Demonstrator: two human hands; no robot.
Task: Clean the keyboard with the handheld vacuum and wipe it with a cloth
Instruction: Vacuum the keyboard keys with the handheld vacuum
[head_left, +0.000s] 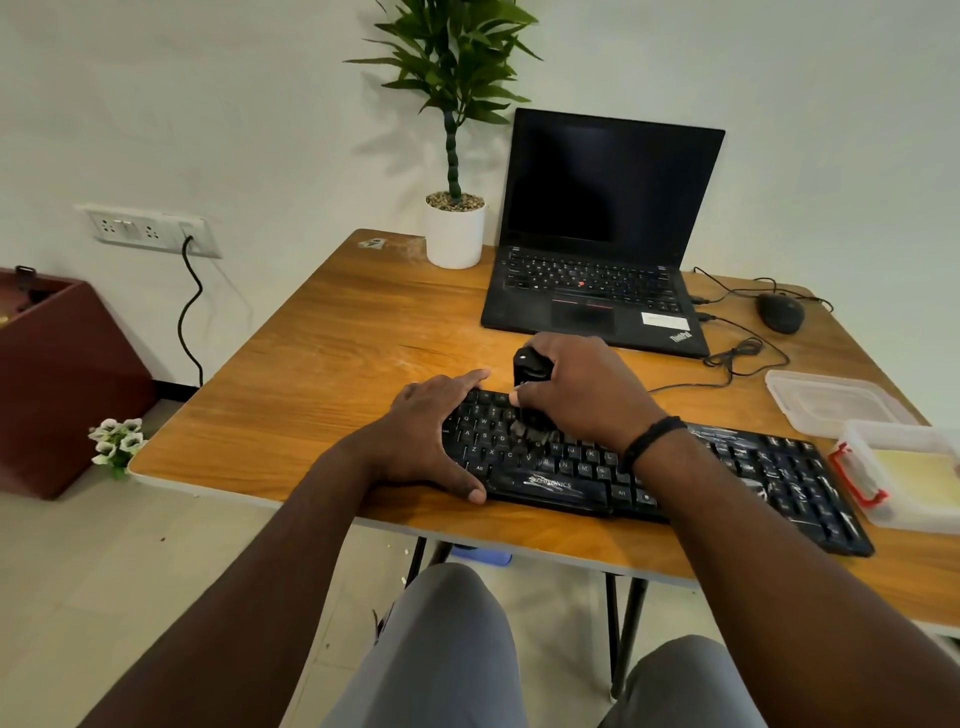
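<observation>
A black keyboard (737, 467) lies along the front edge of the wooden table (332, 364), with pale dust smears on its keys. My right hand (582, 395) grips a small black handheld vacuum (527, 364) held upright, its brush end down on the letter keys at the left half. My left hand (431, 431) rests on the keyboard's left end, fingers straight along the top edge and thumb on the front edge. A yellow cloth (914, 462) lies in a clear box at the right.
An open black laptop (597, 291) stands behind the keyboard, a white potted plant (454, 234) to its left. A wired mouse (779, 312) and cables lie at the back right. A clear lid (831, 405) sits by the cloth box (893, 499).
</observation>
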